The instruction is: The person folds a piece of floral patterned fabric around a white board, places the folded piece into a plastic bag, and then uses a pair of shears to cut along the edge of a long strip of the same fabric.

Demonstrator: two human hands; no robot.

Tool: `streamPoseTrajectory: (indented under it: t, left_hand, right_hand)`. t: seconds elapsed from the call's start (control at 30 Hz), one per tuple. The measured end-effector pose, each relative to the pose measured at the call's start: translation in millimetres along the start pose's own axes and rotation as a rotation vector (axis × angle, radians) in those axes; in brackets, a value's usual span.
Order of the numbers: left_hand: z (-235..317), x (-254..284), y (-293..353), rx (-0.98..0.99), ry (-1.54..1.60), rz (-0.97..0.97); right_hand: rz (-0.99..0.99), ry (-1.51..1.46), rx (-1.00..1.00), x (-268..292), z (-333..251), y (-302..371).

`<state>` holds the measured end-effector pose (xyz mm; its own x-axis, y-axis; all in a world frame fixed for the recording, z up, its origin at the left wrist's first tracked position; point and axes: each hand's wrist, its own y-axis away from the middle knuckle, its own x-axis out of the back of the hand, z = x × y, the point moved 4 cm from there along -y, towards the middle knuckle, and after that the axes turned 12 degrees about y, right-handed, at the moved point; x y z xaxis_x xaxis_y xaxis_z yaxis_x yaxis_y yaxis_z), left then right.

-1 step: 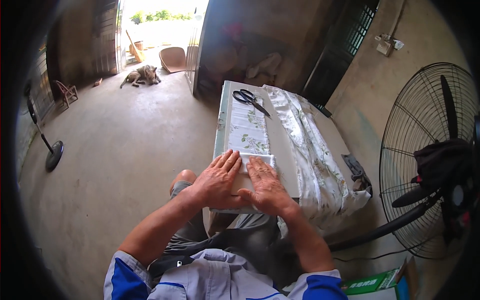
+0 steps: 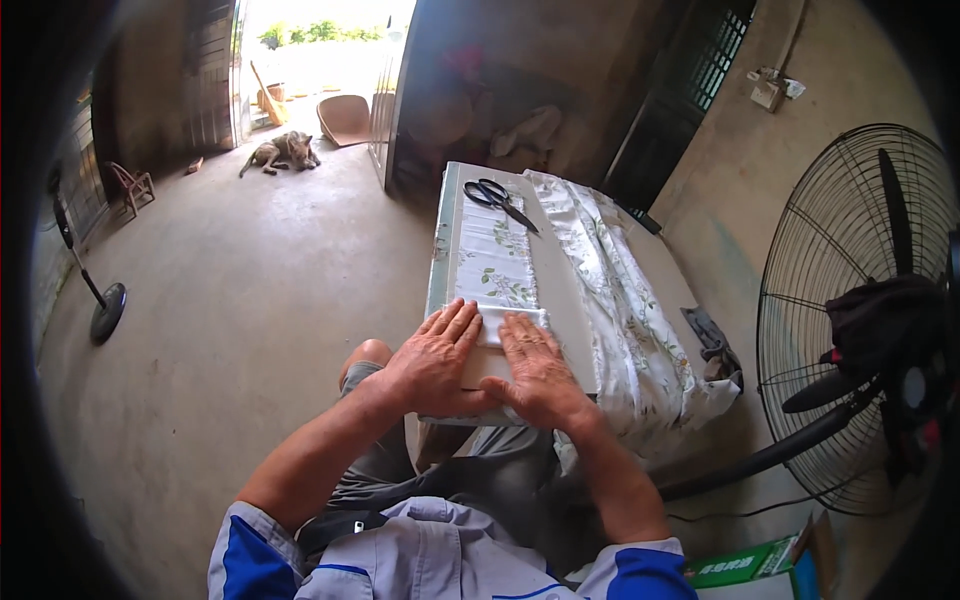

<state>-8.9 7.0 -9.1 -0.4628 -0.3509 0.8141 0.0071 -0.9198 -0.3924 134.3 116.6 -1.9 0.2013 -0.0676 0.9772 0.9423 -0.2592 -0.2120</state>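
Note:
A strip of white cloth printed with green leaves (image 2: 494,268) lies lengthwise on the table, its near end turned over into a plain white fold (image 2: 499,325). My left hand (image 2: 436,355) rests flat on the left end of that fold, fingers stretched forward. On its right end my right hand (image 2: 540,372) lies flat as well, fingertips on the cloth. Both hands are open, and their thumbs point toward each other near the table's front edge. Black-handled scissors (image 2: 497,198) lie across the far part of the strip, partly spread.
A longer bunched length of floral cloth (image 2: 625,290) runs down the table (image 2: 565,270) and hangs over its near edge. A dark rag (image 2: 712,340) sits at the right corner. Close on the right stands a large fan (image 2: 850,330). A dog (image 2: 283,153) lies near the bright doorway.

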Motion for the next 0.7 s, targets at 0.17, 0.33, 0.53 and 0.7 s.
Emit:
streamPoseTrajectory:
  t: [0.17,0.33,0.53,0.7]
  left_hand:
    - [0,2,-2,0.005,-0.016,-0.023]
    - [-6,-2,0,-0.001,-0.023,-0.034]
    - [-6,-6,-3,-0.044,-0.025,0.001]
    - [-1,3,-2,-0.015,0.003,0.007]
  right_hand:
    - [-0.054,0.042,-0.083,3,32,16]
    - [-0.058,0.117,-0.098,17,17,1]
    - [0.03,0.065,-0.005,0,-2,-29]
    - [0.085,0.09,-0.066,3,26,-17]
